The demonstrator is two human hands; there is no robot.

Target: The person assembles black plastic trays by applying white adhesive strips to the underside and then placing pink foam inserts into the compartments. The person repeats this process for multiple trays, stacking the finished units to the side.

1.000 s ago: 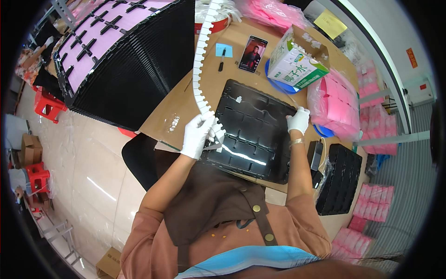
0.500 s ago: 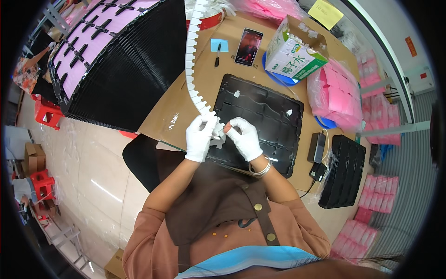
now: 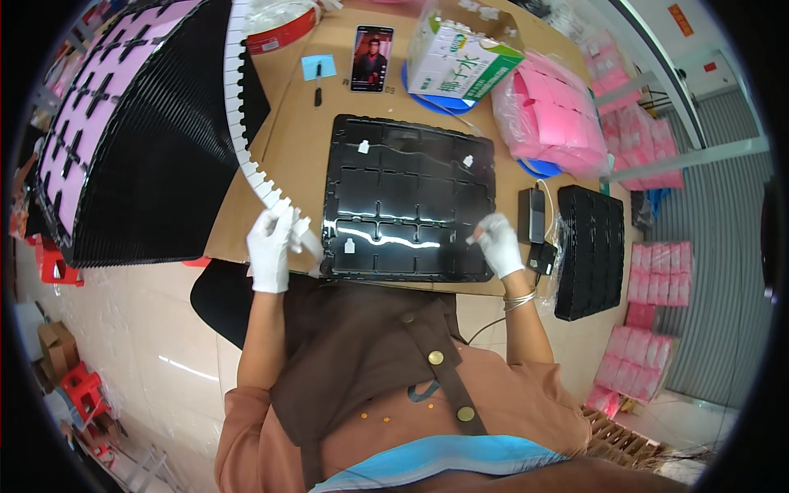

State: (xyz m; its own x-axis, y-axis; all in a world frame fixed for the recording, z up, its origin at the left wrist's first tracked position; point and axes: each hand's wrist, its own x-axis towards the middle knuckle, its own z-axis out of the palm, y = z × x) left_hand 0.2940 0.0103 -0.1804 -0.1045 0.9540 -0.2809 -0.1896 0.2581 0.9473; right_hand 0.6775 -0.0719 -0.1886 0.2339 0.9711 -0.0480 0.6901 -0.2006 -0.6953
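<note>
Left hand (image 3: 269, 249), gloved, pinches end of white notched strip (image 3: 243, 140) at 9 o'clock of black tray (image 3: 407, 201). Right hand (image 3: 499, 243) pinches 1 small white piece over tray's 4 o'clock corner.

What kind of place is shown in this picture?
Probably a small packing or assembly workshop: a black moulded compartment tray on a cardboard-covered bench, stacked black trays, and pink plastic bags.

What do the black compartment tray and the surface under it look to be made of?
The black tray looks like thin moulded plastic with a glossy finish: its ribs and cells throw bright glints. The surface under it looks like plain brown cardboard, matt, with a cut straight edge, though what it covers is hidden. The left hand and right hand wear white gloves, apparently cloth.
</note>
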